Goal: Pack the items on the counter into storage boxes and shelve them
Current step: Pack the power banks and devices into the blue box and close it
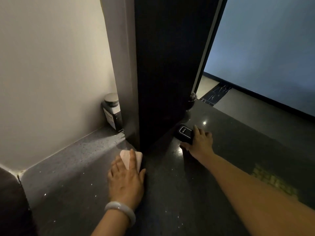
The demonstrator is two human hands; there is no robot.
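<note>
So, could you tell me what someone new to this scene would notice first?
Probably the tall dark panel standing on the speckled grey counter, splitting the view. At its foot the left hand rests on a pale pink box, while the right hand grips a small black box further back. A dark jar with a silver lid is tucked in the corner by the wall.

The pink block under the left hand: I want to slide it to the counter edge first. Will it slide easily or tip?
The pink block lies flat and low on the counter, so it should not tip. Its rounded corners and the glossy stone suggest that it slides easily. It looks rigid under the left hand; its weight cannot be told.
</note>
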